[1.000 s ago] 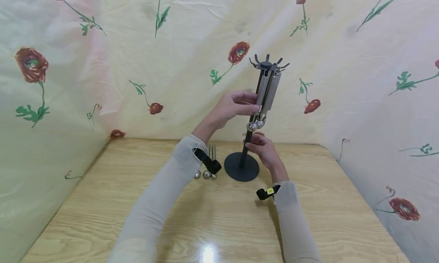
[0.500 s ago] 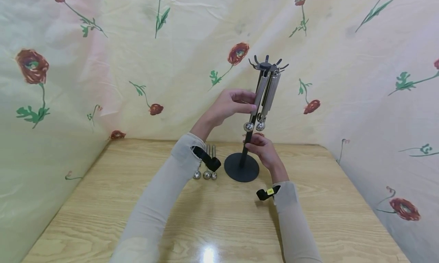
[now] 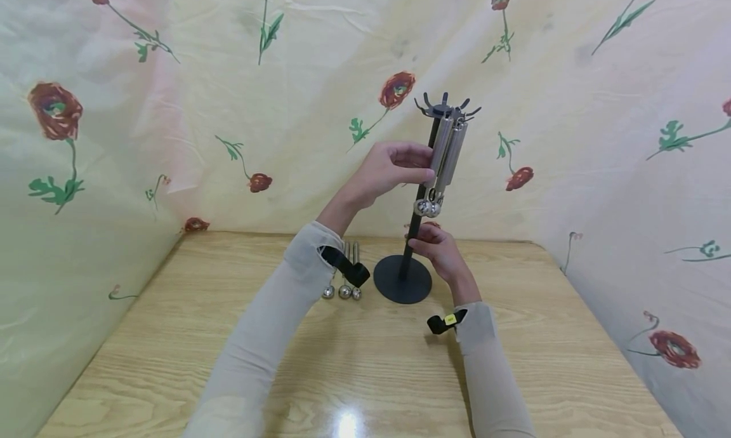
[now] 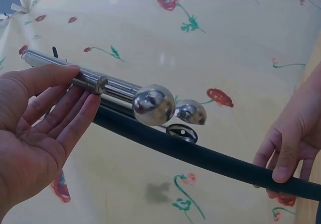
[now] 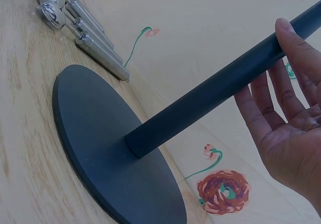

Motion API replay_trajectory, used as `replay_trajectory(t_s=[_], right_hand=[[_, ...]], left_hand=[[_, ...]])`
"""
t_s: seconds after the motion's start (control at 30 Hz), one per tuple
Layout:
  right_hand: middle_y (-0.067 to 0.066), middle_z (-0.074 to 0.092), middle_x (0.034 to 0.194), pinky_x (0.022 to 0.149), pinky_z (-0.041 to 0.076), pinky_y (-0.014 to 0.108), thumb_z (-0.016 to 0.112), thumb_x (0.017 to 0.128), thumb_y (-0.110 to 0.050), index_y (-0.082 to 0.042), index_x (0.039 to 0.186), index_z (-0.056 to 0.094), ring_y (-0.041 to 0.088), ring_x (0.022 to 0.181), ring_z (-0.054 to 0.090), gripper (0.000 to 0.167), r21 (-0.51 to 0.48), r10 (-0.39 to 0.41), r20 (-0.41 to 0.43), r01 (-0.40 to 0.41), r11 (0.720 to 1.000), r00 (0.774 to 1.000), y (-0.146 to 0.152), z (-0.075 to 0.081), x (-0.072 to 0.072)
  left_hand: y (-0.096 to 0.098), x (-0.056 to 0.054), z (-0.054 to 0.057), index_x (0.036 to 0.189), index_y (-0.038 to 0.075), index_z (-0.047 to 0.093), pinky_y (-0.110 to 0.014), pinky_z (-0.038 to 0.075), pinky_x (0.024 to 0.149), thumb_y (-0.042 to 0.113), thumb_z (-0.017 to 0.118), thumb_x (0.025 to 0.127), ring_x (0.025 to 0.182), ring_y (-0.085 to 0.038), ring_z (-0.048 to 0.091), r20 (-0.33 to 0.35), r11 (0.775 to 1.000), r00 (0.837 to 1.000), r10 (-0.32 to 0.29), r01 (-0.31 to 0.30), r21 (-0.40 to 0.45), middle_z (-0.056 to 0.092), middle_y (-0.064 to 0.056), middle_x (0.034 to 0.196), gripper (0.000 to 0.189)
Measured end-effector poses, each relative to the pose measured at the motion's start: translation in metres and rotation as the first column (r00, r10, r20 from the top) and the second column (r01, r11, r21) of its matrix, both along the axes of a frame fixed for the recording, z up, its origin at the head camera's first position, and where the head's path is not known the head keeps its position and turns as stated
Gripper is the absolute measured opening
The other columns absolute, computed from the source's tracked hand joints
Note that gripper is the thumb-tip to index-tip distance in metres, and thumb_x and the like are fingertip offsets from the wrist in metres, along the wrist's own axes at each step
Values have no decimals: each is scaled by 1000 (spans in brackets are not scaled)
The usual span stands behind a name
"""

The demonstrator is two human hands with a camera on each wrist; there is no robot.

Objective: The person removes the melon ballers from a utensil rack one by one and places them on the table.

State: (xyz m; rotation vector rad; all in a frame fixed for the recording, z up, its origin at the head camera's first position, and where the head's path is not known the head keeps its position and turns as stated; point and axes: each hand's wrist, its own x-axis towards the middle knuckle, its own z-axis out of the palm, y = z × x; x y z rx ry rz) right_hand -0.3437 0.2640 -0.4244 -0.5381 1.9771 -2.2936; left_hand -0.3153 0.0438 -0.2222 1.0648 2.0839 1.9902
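A black stand (image 3: 431,133) with a round base (image 3: 402,292) and a crown of upturned hooks (image 3: 445,108) rises from the table. Pinched between thumb and fingers of my left hand (image 3: 391,171) is a round-bowled steel spoon (image 4: 153,105) with a thick tubular handle. Its handle end reaches right up to the hooks, its bowl hanging low. Similar spoons (image 4: 191,112) hang close behind it, partly hidden. Lower down, my right hand (image 3: 440,247) grips the pole (image 5: 215,86), thumb on one side and fingers on the other.
Several more steel spoons (image 5: 93,40) lie on the wooden table (image 3: 365,349), left of the base and partly behind the left sleeve. A flowered cloth (image 3: 308,108) encloses the table at the back and both sides.
The held spoon's bowl swung left half a second ago, then came back right beside a hanging bowl. My left hand shifted slightly left, then right and up. The right hand stays put.
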Motion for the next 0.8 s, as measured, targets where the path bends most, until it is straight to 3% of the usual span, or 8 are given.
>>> replay_trajectory(t_s=[0.17,0.33,0.53,0.8], right_hand=[[-6,73,101,90,61,25,63,97,6,-18,110,73,9,96,70,29,2,0,3,0,1000,1000,0,-1,-1],[-5,73,101,89,61,25,63,97,5,-20,107,72,9,95,70,29,10,-12,10,12,1000,1000,-1,0,-1],[-6,73,100,89,61,25,62,97,7,-23,105,73,9,94,70,33,2,-9,6,9,1000,1000,-2,0,-1],[-6,74,100,89,61,25,61,96,8,-21,106,74,9,94,71,34,-12,-1,3,1,1000,1000,0,-3,-2]], left_hand=[[-4,6,0,124,-3,68,-32,61,94,5,75,91,101,-21,74,-5,1000,1000,-10,10,4,74,-19,116,35],[-15,6,-9,123,-2,69,-32,61,94,5,75,91,100,-21,74,5,1000,1000,9,-8,-16,74,-18,115,34],[-40,-2,-32,124,2,69,-34,60,96,9,76,92,102,-23,73,41,995,995,87,-84,-58,74,-16,114,34],[-85,-14,-73,126,1,67,-38,59,98,8,74,92,101,-22,72,142,981,974,175,-161,-105,73,-15,114,35]])
